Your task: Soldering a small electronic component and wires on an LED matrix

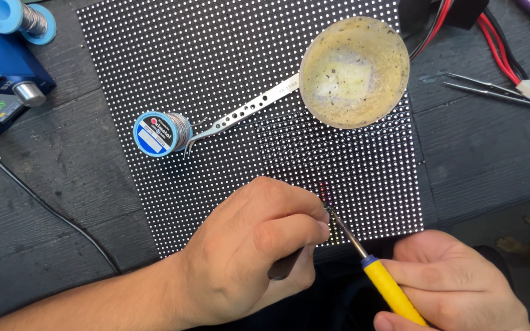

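Where both hands meet, the soldering iron [387, 285] tip touches the LED panel [216, 73].

The LED panel [216, 55] lies flat on the table [62, 196]. On it, a solder spool [159, 133] sits at nine o'clock, a shallow bowl [354, 72] at two o'clock, tweezers [246, 112] between them. A soldering station [1, 73] stands off the panel at ten o'clock; more tweezers [498, 93] lie at three o'clock.

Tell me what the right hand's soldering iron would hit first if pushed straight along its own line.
The right hand aims the soldering iron up-left. Its tip already sits at the LED panel, beside the left hand fingertips, so likely the panel surface first; depth is unclear.
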